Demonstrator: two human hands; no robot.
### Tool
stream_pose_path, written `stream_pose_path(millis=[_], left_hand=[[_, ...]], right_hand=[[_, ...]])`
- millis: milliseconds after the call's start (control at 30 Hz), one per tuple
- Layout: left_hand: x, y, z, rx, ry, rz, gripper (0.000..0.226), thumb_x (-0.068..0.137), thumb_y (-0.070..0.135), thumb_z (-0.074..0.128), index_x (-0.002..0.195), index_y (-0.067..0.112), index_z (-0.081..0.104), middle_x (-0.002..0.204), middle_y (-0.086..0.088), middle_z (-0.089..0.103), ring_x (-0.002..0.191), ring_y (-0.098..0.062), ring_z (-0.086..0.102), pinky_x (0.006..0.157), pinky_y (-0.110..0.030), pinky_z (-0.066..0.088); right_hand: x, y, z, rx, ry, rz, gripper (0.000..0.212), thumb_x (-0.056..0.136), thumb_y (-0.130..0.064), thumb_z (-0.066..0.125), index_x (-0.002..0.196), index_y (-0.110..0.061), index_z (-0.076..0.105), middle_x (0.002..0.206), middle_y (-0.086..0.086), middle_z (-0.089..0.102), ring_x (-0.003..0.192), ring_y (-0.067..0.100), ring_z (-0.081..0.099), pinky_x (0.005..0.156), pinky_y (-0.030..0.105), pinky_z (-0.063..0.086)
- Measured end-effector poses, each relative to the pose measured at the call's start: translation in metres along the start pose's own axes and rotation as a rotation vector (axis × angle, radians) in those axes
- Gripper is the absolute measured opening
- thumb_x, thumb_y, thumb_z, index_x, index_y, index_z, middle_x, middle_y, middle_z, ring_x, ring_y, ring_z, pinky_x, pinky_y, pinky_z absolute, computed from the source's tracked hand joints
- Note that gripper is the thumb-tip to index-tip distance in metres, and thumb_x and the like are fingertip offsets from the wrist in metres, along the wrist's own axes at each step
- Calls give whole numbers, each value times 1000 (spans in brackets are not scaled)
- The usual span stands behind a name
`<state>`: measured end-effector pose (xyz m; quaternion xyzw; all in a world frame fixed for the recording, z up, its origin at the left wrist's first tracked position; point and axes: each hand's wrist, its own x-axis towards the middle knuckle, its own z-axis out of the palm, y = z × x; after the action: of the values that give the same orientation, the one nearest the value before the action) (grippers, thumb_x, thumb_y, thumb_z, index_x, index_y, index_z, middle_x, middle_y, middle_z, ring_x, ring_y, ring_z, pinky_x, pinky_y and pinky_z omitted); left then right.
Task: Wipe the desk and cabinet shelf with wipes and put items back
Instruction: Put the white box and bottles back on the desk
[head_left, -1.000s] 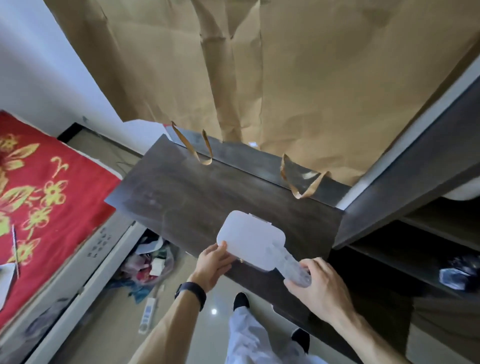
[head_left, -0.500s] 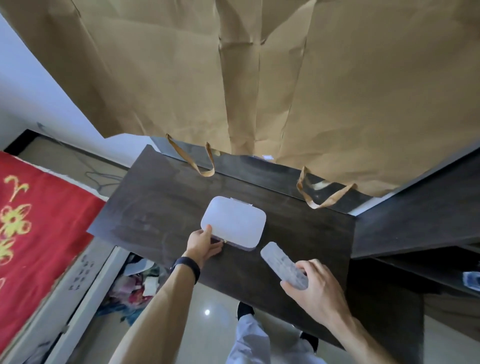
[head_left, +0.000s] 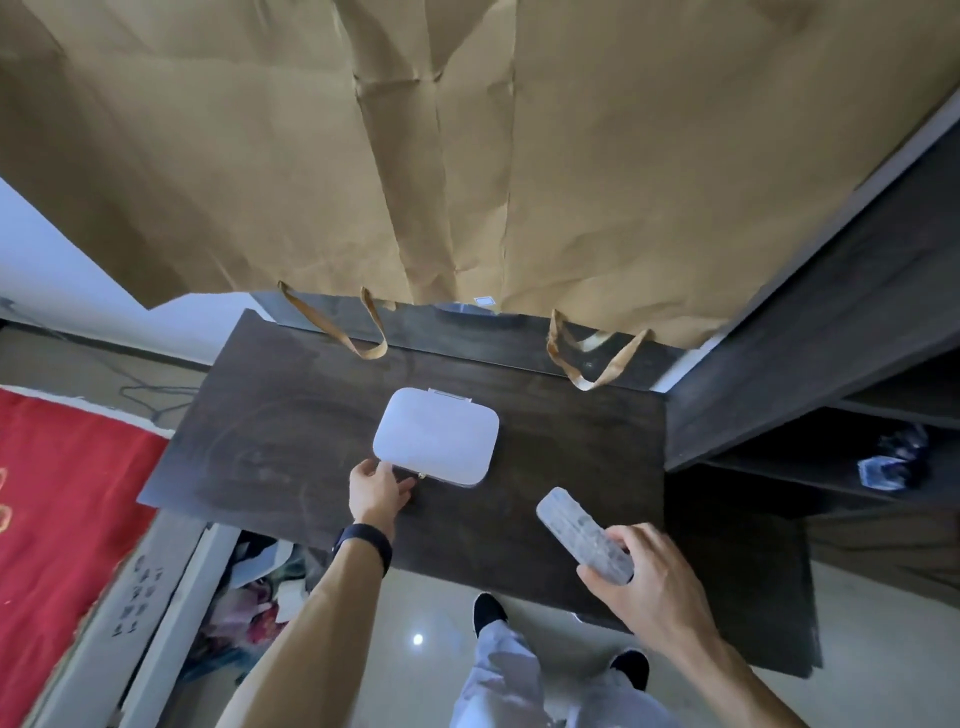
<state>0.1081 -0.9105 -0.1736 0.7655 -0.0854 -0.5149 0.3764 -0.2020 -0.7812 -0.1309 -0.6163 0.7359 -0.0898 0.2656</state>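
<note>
**Hands on the box and the remote: watch the front edge**

Our left hand rests at the near-left corner of the white box, fingers curled against its edge and small clasp; we cannot tell whether it grips or only touches. Our right hand is closed round the near end of the remote, whose far end points out over the counter.

The risks, as we judge them: the remote sits close to the counter's front edge, so a careless release could tip it to the floor. The box looks smooth and slick; a nudge might slide it on the polished dark wood. The hanging paper bag, creased and stiff, has looped handles dangling just behind the box, which could snag it.

The box is a rounded rectangle, matte plastic. The remote is slim, pale and ridged with buttons.
</note>
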Motion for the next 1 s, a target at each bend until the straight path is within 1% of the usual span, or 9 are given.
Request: stream_pose_path(millis=[133, 267, 367, 467, 600, 700, 733, 867, 1000], left_hand=[[-54, -39, 39, 333, -85, 68, 25, 98, 19, 45, 123, 16, 49, 110, -3, 63, 86, -24, 72, 90, -41, 57], [-117, -98, 102, 838, -362, 433, 31, 98, 21, 50, 128, 16, 56, 122, -4, 61, 112, -28, 60, 95, -30, 46], [-156, -144, 149, 1122, -532, 662, 32, 97, 22, 50, 127, 17, 59, 121, -6, 58, 116, -29, 55, 97, -30, 41], [-178, -185, 180, 1333, -602, 991, 42, 96, 29, 48, 137, 20, 55, 139, -3, 52, 130, -27, 48, 109, -33, 36], [-178, -216, 205, 1629, -573, 1224, 55, 101, 36, 38, 153, 21, 38, 166, -1, 19, 154, -21, 13, 125, -43, 14], [-163, -232, 212, 1711, -506, 1345, 61, 93, 42, 35, 144, 14, 54, 158, -4, 38, 149, -21, 30, 119, -51, 28], [-155, -238, 212, 1714, -476, 1384, 63, 92, 42, 36, 143, 11, 55, 157, -5, 41, 148, -20, 29, 118, -53, 27], [-144, -254, 209, 1674, -382, 1461, 65, 96, 40, 41, 154, 11, 36, 164, -3, 26, 154, -17, 15, 120, -54, 16], [-143, -260, 208, 1621, -325, 1468, 68, 97, 43, 43, 157, 13, 30, 167, -1, 19, 155, -15, 7, 122, -53, 10]], right_hand=[[-35, 43, -5, 8, -27, 135, 45, 73, -69, 57, 107, -39, 55, 101, -24, 49, 94, 1, 48, 71, 17, 40], [-71, 106, -8, 3, -48, 243, 48, 77, -70, 54, 113, -39, 53, 107, -23, 47, 98, 0, 46, 76, 15, 39], [-91, 163, -7, -8, -50, 315, 47, 76, -72, 53, 110, -40, 54, 109, -20, 51, 99, 3, 48, 76, 17, 42], [-100, 215, 5, -47, -68, 352, 46, 74, -70, 55, 108, -39, 55, 109, -17, 54, 99, 6, 51, 76, 19, 48], [-90, 266, 26, -74, -110, 341, 47, 77, -64, 58, 113, -36, 56, 112, -13, 55, 103, 10, 52, 77, 23, 51], [-66, 288, 42, -100, -114, 259, 49, 82, -57, 58, 122, -30, 54, 122, -7, 53, 113, 18, 49, 85, 29, 50], [-56, 294, 46, -114, -125, 222, 50, 84, -54, 58, 126, -28, 52, 126, -5, 51, 117, 20, 47, 89, 31, 48], [-12, 308, 58, -231, -145, 81, 52, 89, -46, 56, 135, -23, 48, 132, -1, 45, 118, 23, 42, 95, 34, 45], [29, 322, 60, -326, -119, -40, 54, 91, -38, 60, 140, -19, 45, 135, 3, 42, 120, 27, 40, 98, 40, 45]])
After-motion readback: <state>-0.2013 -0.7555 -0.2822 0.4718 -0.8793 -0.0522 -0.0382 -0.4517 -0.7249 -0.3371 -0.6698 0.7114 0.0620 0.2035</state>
